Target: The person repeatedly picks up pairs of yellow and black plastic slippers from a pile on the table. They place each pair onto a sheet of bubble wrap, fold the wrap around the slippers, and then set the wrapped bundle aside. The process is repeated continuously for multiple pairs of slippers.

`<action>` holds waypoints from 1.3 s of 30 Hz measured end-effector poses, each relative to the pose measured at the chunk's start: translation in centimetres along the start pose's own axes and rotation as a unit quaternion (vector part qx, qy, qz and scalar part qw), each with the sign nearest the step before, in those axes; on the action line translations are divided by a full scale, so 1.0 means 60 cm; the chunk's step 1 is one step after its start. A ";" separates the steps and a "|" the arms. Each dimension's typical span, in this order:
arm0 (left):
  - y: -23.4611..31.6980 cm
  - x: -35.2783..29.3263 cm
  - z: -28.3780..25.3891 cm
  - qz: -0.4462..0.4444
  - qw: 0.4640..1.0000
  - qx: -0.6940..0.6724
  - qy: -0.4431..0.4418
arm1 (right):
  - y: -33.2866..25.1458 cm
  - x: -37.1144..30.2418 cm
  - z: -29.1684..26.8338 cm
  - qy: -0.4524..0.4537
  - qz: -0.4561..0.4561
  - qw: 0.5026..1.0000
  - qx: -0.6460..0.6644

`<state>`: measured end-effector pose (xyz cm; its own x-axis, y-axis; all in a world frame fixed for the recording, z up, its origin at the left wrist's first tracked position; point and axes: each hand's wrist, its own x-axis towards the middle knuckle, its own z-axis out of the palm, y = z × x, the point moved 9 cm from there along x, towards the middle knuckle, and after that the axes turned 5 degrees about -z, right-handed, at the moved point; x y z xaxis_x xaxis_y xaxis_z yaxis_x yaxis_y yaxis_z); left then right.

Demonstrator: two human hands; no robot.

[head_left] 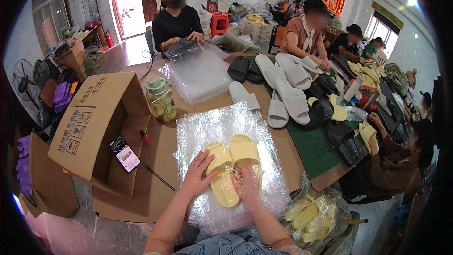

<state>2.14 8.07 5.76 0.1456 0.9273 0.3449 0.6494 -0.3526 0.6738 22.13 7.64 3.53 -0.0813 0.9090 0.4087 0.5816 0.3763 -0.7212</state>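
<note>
A pair of pale yellow slippers lies side by side, toes away from me, on a stack of clear plastic bags [207,130]. My left hand [196,175] rests along the outer edge of the left slipper [223,190], its fingers outstretched and thumb apart. At the right slipper [244,147], my right hand [245,188] has its fingers bent over the sole and its thumb toward the gap between the two. Shiny film shows over part of the right slipper; whether the pair is inside a bag I cannot tell.
To the left stand an open cardboard box [94,123], a phone [125,154] and a jar with a green lid [160,99]. Grey slippers [291,100] and black ones [343,141] cover the green mat at right. Bagged yellow slippers [311,217] sit below the table edge. Several co-workers sit around.
</note>
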 end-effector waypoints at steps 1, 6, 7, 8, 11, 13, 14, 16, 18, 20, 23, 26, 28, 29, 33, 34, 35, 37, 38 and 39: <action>0.001 0.000 -0.001 0.002 1.000 0.000 0.001 | 0.002 0.000 0.001 -0.002 0.000 1.000 0.001; -0.003 0.000 0.002 0.004 1.000 -0.003 -0.001 | 0.001 -0.001 0.000 0.008 0.002 1.000 0.016; -0.004 0.000 0.003 0.003 1.000 -0.003 -0.002 | 0.000 -0.001 -0.001 0.005 0.006 1.000 0.019; -0.004 0.000 0.002 0.005 1.000 -0.005 -0.002 | -0.002 0.000 -0.002 0.002 0.010 1.000 0.022; -0.004 -0.001 0.001 0.004 1.000 -0.007 0.000 | -0.006 0.002 -0.005 -0.011 0.015 1.000 0.012; -0.002 0.000 0.001 0.000 1.000 -0.007 0.000 | -0.005 0.003 -0.005 -0.015 0.014 1.000 0.008; -0.002 -0.001 0.001 -0.002 1.000 -0.008 -0.001 | -0.004 0.002 -0.004 -0.014 0.013 1.000 0.010; -0.001 0.004 -0.001 -0.005 1.000 -0.010 0.001 | -0.002 0.003 -0.004 -0.008 0.014 1.000 0.013; -0.001 -0.001 0.001 -0.003 1.000 -0.012 0.000 | 0.001 -0.002 -0.002 0.000 0.017 1.000 0.015; 0.000 -0.001 -0.001 -0.001 1.000 -0.010 0.002 | 0.001 0.001 -0.002 0.000 0.015 1.000 0.013; -0.001 -0.001 -0.002 -0.003 1.000 -0.011 0.002 | 0.005 -0.001 0.000 -0.002 0.018 1.000 0.006; -0.008 -0.001 0.003 -0.006 1.000 -0.007 -0.005 | 0.015 -0.003 0.005 -0.006 0.022 1.000 0.004; -0.005 -0.001 0.003 0.000 1.000 -0.009 -0.003 | 0.019 -0.005 0.006 -0.001 0.023 1.000 0.009; -0.004 0.000 0.003 0.003 1.000 -0.010 -0.002 | 0.020 -0.005 0.005 0.005 0.021 1.000 0.014; -0.007 0.000 0.006 0.005 1.000 -0.010 -0.003 | 0.025 -0.006 0.007 0.009 0.008 1.000 0.016; -0.009 0.000 0.006 0.005 1.000 -0.011 -0.002 | 0.025 -0.005 0.008 0.007 0.011 1.000 0.015; -0.011 0.000 0.006 0.005 1.000 -0.012 0.000 | 0.022 -0.002 0.008 0.004 0.014 1.000 0.014; -0.010 -0.003 0.001 0.004 1.000 -0.011 0.004 | 0.024 -0.006 0.012 0.003 0.022 1.000 0.009; -0.009 -0.003 -0.003 0.003 1.000 -0.010 0.008 | 0.033 -0.006 0.017 0.004 0.026 1.000 0.004; -0.010 -0.002 0.000 0.005 1.000 -0.016 0.002 | 0.036 -0.008 0.026 -0.001 0.026 1.000 0.001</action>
<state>1.72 8.15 5.30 0.1492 0.9229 0.3549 0.6240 -0.3663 0.6902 22.16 8.29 0.94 -0.0525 0.9274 0.3704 0.5829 0.3296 -0.7427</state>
